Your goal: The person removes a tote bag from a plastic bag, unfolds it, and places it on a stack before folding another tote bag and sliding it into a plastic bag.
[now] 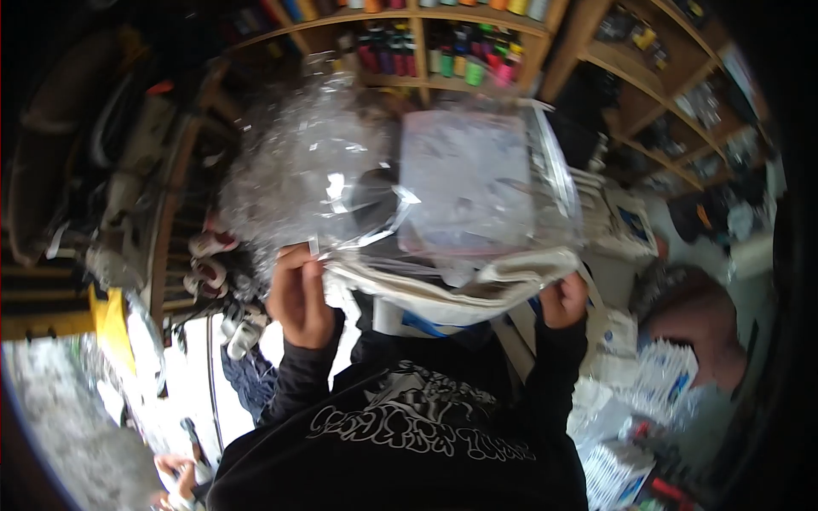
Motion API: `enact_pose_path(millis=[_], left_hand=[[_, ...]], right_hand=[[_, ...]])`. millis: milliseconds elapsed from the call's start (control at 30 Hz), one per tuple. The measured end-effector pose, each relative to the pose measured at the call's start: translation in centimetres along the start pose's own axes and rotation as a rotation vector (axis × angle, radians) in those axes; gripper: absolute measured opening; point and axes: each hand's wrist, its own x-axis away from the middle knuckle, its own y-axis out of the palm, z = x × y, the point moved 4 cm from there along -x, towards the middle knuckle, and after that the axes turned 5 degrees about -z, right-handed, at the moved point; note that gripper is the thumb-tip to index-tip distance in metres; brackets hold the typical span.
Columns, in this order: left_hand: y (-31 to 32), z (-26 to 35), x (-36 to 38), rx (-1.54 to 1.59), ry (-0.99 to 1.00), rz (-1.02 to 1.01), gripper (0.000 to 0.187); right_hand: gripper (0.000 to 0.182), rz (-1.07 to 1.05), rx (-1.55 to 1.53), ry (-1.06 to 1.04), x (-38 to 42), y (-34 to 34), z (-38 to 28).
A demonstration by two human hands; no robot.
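Note:
A white bag or sack [477, 298] with folded layers along its rim spans the space in front of my chest. My left hand [302, 294] is closed on its left corner, where clear plastic also meets my fingers. On the other end, my right hand [564, 300] pinches the right corner of the rim. Crinkled clear plastic [294, 162] rises above the rim on the left. Beside it stands a flat, pale, see-through pack [464, 179], inside or behind clear film; its contents are blurred.
Wooden shelves [417, 47] with colourful thread spools [473, 72] stand ahead. Several shoes [207, 277] lie left. White printed bags [665, 375] and a brown rounded bundle [699, 319] are at right. Another person's hand [176, 477] shows at lower left.

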Motion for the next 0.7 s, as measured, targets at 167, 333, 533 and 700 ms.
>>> enact_pose_path(millis=[167, 333, 533, 700], left_hand=[[1.5, -3.1, -0.3, 0.423, -0.023, -0.203, 0.073], [1.6, -4.6, 0.2, 0.454, -0.109, -0.136, 0.031], [1.5, -4.9, 0.8, 0.482, -0.082, -0.228, 0.029], [1.6, -3.9, 1.5, 0.334, -0.085, -0.349, 0.026]], right_hand=[[0.025, -0.1, -0.025, 0.051, 0.1, -0.2, 0.1], [0.025, -0.206, -0.242, 0.076, -0.2, -0.1, -0.5], [0.029, -0.156, -0.351, 0.121, -0.2, 0.0, 1.3], [0.031, -0.17, -0.278, 0.128, 0.6, -0.1, 3.0]])
